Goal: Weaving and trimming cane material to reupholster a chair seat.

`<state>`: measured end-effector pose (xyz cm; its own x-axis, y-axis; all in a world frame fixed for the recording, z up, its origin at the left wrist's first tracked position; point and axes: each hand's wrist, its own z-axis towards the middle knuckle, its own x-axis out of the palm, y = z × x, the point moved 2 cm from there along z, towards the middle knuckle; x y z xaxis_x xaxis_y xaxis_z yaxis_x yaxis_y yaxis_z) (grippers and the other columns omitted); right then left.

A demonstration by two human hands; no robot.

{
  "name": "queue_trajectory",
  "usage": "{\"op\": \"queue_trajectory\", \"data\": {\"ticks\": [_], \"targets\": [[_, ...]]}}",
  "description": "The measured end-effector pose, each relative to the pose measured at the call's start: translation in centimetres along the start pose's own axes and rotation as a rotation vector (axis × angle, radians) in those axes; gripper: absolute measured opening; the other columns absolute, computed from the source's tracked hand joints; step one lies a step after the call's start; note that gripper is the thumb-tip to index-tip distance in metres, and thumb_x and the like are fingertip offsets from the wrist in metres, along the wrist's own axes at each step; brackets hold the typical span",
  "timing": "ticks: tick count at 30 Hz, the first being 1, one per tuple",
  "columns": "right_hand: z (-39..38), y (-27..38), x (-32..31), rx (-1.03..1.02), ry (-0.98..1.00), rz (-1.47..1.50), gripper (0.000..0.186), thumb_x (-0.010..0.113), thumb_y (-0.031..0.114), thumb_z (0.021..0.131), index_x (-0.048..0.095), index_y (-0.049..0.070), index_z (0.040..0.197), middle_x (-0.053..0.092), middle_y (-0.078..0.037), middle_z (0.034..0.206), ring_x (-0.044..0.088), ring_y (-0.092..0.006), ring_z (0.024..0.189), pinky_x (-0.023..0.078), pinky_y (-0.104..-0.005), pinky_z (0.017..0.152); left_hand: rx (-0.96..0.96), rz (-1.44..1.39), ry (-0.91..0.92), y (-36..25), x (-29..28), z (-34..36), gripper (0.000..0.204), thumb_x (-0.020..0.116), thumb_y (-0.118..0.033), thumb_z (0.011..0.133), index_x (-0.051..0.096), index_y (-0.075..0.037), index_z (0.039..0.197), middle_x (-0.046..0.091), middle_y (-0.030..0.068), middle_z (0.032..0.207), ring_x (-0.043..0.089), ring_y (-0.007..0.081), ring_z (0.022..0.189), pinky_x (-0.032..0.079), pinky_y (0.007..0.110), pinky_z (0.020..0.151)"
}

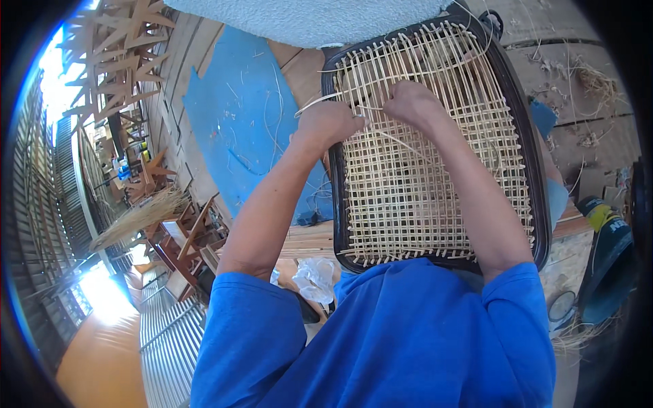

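Observation:
A dark wooden frame (338, 197) lies in front of me, strung with a pale cane lattice (408, 204). Its near part is woven into small squares, while mostly lengthwise strands span the far part. My left hand (330, 124) is closed on a cane strip (318, 102) at the frame's left side; a loop of the strip sticks out past that hand. Over the upper middle of the weave, my right hand (412, 103) is closed in a pinch on the strip too. The fingertips of both hands are partly hidden.
On the plank floor to the left lies a blue sheet (238, 122) with cane scraps. Crumpled clear plastic (315, 280) sits near my left elbow. Beyond the frame is a light blue textured surface (306, 20). A dark container (605, 265) stands at right; a straw bundle (139, 217) lies left.

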<state>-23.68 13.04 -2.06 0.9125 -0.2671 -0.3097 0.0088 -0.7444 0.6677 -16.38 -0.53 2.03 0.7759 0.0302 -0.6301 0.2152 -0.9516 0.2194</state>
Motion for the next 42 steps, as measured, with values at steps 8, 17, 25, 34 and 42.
{"op": "queue_trajectory", "data": {"ticks": [8, 17, 25, 34, 42], "targets": [[0.2, -0.5, 0.0, -0.056, -0.076, 0.026, 0.018, 0.05, 0.012, 0.071, 0.06, -0.001, 0.078, 0.061, -0.019, 0.078, 0.061, -0.0258, 0.073, 0.048, -0.0355, 0.073, -0.021, -0.149, -0.142, 0.0, 0.7, -1.1, 0.053, 0.05, -0.051, 0.077, 0.066, -0.001, 0.078, 0.063, 0.0219, 0.078, 0.062, 0.0351, 0.078, 0.048, 0.042, 0.071], [0.8, -1.0, 1.2, -0.161, -0.134, -0.009, 0.014, 0.051, 0.012, 0.073, 0.059, 0.001, 0.073, 0.059, -0.014, 0.067, 0.057, -0.0211, 0.061, 0.047, -0.0354, 0.063, -0.021, -0.122, -0.2, 0.3, 1.1, -1.0, 0.048, 0.049, -0.047, 0.078, 0.066, -0.001, 0.078, 0.063, 0.0216, 0.076, 0.062, 0.035, 0.075, 0.05, 0.042, 0.068], [1.0, -1.3, 2.2, -0.179, -0.156, 0.071, 0.015, 0.051, 0.012, 0.082, 0.06, 0.0, 0.078, 0.059, -0.013, 0.068, 0.058, -0.0226, 0.065, 0.047, -0.0368, 0.066, 0.121, 0.029, -0.225, 1.4, -0.1, -0.3, 0.025, 0.046, -0.017, 0.076, 0.065, -0.001, 0.078, 0.063, 0.0194, 0.081, 0.062, 0.0348, 0.077, 0.049, 0.043, 0.066], [0.6, -1.1, 1.6, -0.174, -0.14, 0.014, 0.012, 0.051, 0.01, 0.08, 0.057, 0.002, 0.073, 0.055, -0.009, 0.063, 0.053, -0.0157, 0.057, 0.045, -0.034, 0.06, 0.149, 0.003, -0.18, 1.0, 0.7, -0.5, 0.031, 0.051, -0.028, 0.076, 0.064, 0.0, 0.078, 0.063, 0.0194, 0.08, 0.061, 0.0359, 0.078, 0.048, 0.044, 0.069], [1.0, -1.6, 1.8, -0.226, -0.157, 0.053, 0.011, 0.049, 0.005, 0.074, 0.055, 0.004, 0.065, 0.051, -0.007, 0.056, 0.049, -0.0132, 0.053, 0.042, -0.0315, 0.054, -0.027, -0.114, -0.169, 1.7, 1.6, -0.8, 0.047, 0.054, -0.043, 0.076, 0.063, 0.002, 0.079, 0.063, 0.0206, 0.08, 0.061, 0.035, 0.08, 0.047, 0.043, 0.072]]}}
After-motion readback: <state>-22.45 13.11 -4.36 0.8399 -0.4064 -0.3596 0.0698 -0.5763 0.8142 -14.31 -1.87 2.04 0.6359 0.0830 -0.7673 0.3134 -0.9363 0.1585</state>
